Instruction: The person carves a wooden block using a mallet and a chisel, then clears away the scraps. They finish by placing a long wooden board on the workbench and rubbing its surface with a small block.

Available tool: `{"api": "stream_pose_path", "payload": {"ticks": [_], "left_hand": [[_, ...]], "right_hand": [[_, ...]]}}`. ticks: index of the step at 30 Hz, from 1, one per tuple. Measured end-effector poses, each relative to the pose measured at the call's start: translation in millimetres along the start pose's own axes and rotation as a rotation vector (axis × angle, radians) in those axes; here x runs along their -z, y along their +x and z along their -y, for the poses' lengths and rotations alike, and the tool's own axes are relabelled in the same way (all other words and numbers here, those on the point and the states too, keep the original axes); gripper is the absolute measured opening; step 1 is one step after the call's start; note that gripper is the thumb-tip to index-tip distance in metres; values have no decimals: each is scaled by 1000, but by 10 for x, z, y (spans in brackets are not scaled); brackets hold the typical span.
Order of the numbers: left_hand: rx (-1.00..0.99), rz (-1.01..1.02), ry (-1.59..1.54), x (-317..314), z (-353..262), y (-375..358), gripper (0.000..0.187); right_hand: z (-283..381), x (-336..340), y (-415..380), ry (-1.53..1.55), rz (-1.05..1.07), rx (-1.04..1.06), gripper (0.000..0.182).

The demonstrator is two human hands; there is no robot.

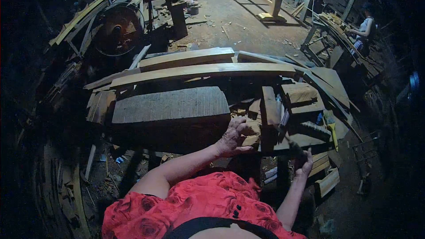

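My left hand [232,138] rests at the near edge of the workbench, fingers and thumb curled round a small pale block of wood [251,133]. To the right, my right hand [304,163] is closed on a dark tool [295,149] whose thin shaft points up and left towards the bench; shadow hides its exact kind. Left of my left hand lies a thick, rough-faced timber block [172,105]. An upright wooden piece [269,106] stands between the two hands, beside a stepped wooden block [302,95].
Long planks [203,71] lie across the far side of the bench. A yellow-handled tool [333,136] lies at its right edge. A large round fan [117,28] stands at back left. Two other people work farther off, one [366,28] at the right. A wooden frame [276,4] stands behind.
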State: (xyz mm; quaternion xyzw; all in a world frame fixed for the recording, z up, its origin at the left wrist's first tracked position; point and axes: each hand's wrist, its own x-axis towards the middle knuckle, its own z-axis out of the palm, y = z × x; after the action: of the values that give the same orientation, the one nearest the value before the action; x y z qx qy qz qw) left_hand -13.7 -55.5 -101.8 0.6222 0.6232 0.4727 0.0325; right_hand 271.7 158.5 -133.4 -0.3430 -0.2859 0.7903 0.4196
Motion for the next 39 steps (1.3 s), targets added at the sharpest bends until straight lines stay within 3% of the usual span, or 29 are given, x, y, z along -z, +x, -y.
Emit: {"api": "stream_pose_path", "payload": {"ticks": [3, 6, 7, 8, 10, 14, 16, 19, 21, 28, 32, 34, 36, 38, 39], "left_hand": [[0, 35, 135, -21, 21, -22, 67], [-14, 7, 112, -88, 104, -67, 66], [-15, 10, 111, -61, 97, -60, 66], [-30, 51, 116, -8, 80, -42, 66], [-46, 92, 126, 36, 37, -1, 65], [-99, 49, 106, 77, -2, -54, 63], [-102, 93, 172, 37, -19, -97, 63], [69, -21, 87, -10, -19, -150, 65], [111, 13, 27, 16, 12, -161, 62], [26, 15, 176, 237, -230, -252, 57], [83, -1, 128, 828, -504, -478, 57], [160, -91, 168, 1144, -525, -753, 56], [298, -300, 12, 1358, -497, -1225, 54], [333, -627, -99, 1574, -638, -1535, 57], [495, -834, -230, 1678, -661, -1794, 57]], "right_hand": [[61, 49, -90, 151, -50, 13, 28], [43, 148, 45, 289, 455, -173, 39], [-44, 190, 142, 187, 486, -161, 42], [-98, 95, 149, 189, 484, -160, 42], [-283, -194, 171, 296, 214, -227, 37], [-469, -658, 180, 297, 312, -293, 30], [-522, -748, 200, 196, 44, -251, 27], [-477, -834, 114, 80, 67, -249, 21], [-502, -863, 107, -9, 83, -207, 21], [-459, -972, 4, -140, 37, -155, 21], [-515, -840, 125, -54, 55, -170, 18], [-514, -763, 178, -75, 67, -184, 19], [-495, -804, 132, -85, 74, -225, 21], [-464, -809, 116, -103, 164, -258, 24], [-477, -784, 137, -112, 182, -284, 24]]}}
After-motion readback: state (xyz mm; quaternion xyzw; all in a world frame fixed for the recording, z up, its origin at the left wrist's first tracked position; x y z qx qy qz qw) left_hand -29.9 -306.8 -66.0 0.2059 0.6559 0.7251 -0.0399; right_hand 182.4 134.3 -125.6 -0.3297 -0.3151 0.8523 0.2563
